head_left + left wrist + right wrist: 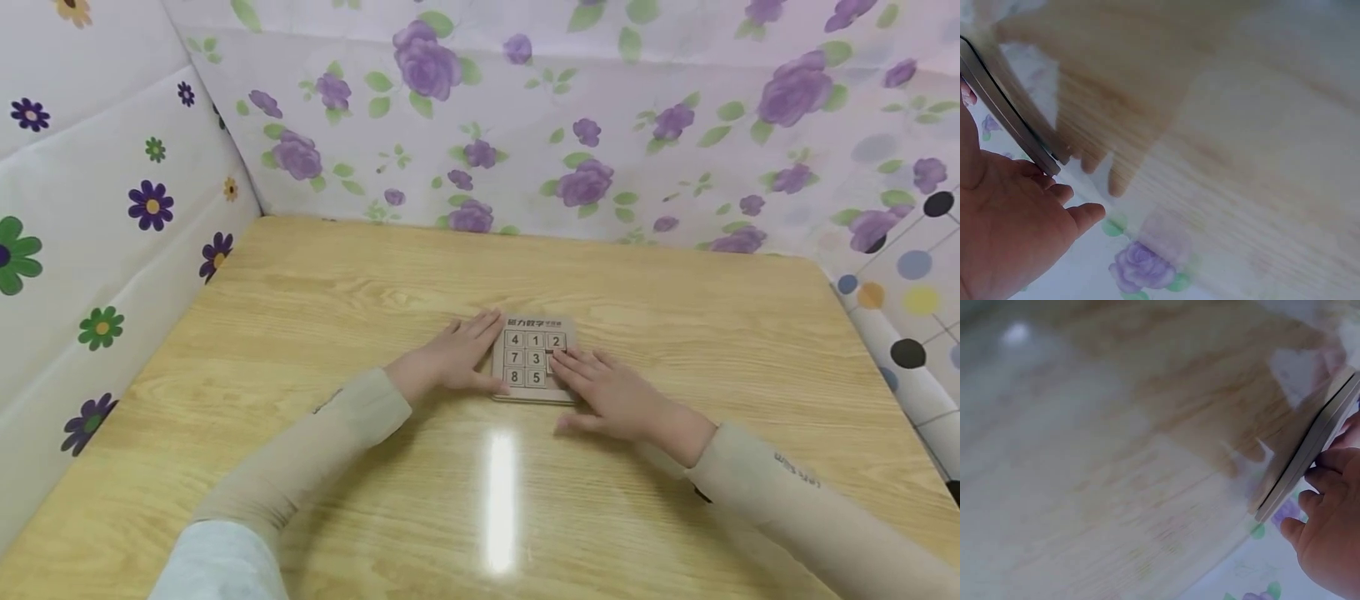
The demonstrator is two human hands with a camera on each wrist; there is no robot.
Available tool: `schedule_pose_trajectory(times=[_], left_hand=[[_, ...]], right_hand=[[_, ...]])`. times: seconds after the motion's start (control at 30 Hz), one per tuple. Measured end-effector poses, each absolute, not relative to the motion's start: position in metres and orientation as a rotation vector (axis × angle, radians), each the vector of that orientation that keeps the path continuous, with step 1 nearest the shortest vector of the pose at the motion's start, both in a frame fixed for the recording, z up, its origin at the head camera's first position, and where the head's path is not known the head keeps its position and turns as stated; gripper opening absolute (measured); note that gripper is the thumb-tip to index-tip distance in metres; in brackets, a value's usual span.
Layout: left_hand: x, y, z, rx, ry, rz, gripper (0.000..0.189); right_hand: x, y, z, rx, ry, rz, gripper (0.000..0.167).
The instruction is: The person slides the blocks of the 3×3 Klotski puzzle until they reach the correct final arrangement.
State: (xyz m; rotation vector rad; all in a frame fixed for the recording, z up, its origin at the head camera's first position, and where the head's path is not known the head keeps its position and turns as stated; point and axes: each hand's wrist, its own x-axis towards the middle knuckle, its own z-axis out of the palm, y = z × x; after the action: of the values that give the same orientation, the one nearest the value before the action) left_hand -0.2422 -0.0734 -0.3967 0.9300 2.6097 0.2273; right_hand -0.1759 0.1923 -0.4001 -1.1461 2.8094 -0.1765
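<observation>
A flat number slide puzzle (536,393) with a light wooden-looking frame lies on the table, its printed heading on the far side. Square tiles reading 4, 1, 2, 7, 3, 8 and 5 show. My left hand (457,354) touches the puzzle's left side, fingers by the far corner and thumb by the near corner. The fingers of my right hand (618,398) rest on the right column below the 2, hiding what lies there; its thumb is on the table. In the wrist views the puzzle's edge (1007,112) shows beside the left hand, and the same puzzle (1310,447) beside the right.
The glossy wood-grain table (360,283) reflects a bright light strip (501,500) in front of the puzzle. Behind it hangs a purple-flowered cloth (510,117). A daisy-patterned cloth (90,200) is on the left, a dotted one (892,308) on the right.
</observation>
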Motion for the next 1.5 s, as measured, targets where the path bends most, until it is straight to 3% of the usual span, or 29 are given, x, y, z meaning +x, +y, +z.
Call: schedule_pose_trajectory(times=[0.43,0.97,1.5], left_hand=[[-0.24,-0.073,-0.396,0.949,2.605,0.209,0.112],[-0.242,-0.07,-0.399,0.957,2.621,0.159,0.115],[-0.24,-0.069,-0.395,0.938,2.623,0.149,0.114]], right_hand=[[-0.153,0.188,-0.393,-1.12,2.765,-0.119,0.083],[-0.201,0.188,-0.387,-1.049,2.818,-0.194,0.081],[-0.188,0.187,-0.391,-1.067,2.784,-0.118,0.082]])
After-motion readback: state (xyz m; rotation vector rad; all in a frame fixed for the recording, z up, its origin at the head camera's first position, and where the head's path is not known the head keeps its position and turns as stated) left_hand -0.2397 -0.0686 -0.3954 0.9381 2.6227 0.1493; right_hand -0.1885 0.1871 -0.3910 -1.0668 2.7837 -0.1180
